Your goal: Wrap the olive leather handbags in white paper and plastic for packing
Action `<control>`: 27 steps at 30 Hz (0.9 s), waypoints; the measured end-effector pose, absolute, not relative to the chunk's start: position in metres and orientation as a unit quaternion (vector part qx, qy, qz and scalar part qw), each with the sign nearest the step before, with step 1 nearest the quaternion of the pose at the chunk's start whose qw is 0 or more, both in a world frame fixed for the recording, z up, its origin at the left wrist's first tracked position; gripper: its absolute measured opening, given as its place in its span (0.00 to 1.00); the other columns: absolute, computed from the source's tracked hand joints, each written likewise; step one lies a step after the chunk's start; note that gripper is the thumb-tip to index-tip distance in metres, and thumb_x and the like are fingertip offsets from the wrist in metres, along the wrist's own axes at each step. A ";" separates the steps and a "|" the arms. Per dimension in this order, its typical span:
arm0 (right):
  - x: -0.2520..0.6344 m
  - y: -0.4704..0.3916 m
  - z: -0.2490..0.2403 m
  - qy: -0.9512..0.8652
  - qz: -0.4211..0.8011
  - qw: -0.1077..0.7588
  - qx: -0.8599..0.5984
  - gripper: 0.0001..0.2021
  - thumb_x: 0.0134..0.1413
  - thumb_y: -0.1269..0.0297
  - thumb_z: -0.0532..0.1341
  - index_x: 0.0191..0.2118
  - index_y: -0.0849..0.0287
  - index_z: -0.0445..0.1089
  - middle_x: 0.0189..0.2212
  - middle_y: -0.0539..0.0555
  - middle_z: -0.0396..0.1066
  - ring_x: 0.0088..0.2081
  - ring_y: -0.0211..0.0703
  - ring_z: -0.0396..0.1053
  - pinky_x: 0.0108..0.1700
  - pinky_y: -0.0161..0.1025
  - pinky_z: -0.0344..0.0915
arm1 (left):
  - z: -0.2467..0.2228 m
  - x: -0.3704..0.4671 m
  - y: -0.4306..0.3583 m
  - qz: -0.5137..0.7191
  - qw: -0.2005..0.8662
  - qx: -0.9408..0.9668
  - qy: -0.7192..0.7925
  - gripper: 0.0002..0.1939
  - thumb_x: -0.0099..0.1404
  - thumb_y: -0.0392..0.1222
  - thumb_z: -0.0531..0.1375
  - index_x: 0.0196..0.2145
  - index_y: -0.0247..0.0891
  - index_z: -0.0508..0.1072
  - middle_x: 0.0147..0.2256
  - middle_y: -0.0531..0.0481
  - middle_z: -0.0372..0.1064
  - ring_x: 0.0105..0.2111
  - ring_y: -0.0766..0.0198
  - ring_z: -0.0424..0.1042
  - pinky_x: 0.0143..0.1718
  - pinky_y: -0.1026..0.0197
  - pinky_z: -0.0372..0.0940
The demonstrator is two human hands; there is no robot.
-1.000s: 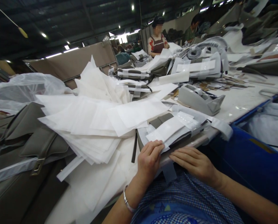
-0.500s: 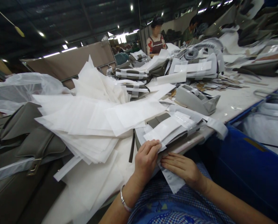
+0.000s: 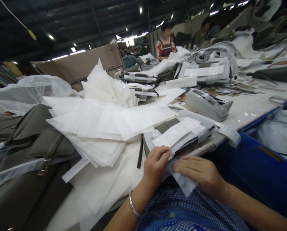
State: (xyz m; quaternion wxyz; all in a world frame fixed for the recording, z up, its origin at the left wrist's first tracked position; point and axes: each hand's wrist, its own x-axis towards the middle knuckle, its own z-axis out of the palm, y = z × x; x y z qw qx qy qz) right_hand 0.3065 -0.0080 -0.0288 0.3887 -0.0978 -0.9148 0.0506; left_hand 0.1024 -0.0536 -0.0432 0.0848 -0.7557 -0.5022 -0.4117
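Observation:
My left hand [image 3: 156, 165], with a silver bangle at the wrist, has its fingers curled on the near end of a wrapped bundle at the table edge. The bundle has dark grey parts [image 3: 169, 125] and white paper strips [image 3: 174, 133] under clear tape. My right hand [image 3: 198, 170] lies beside it, fingers together and stretched over a thin white sheet [image 3: 185, 183] that hangs over the edge. Its thumb is hidden. Fanned white sheets [image 3: 85, 118] lie left of the bundle.
A grey tape dispenser [image 3: 206, 104] stands behind the bundle. At the left are dark grey bags [image 3: 47, 144] with a metal clasp. A blue bin [image 3: 249, 160] is at the right. More wrapped bundles [image 3: 203, 70] lie further back, and a person [image 3: 166, 48] is beyond them.
The whole view has shifted, so things appear slightly further right. My right hand has moved a little away from my left, over the hanging sheet.

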 end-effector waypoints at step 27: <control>0.231 0.084 0.022 -0.930 0.183 0.096 -0.303 0.06 0.52 0.62 0.69 0.34 0.55 0.73 0.32 0.49 0.73 0.35 0.42 0.69 0.36 0.36 0.59 | -0.051 0.097 -0.068 -0.424 0.054 -0.723 -0.543 0.07 0.72 0.32 0.55 0.45 0.36 0.71 0.44 0.43 0.74 0.43 0.59 0.73 0.46 0.58 0.73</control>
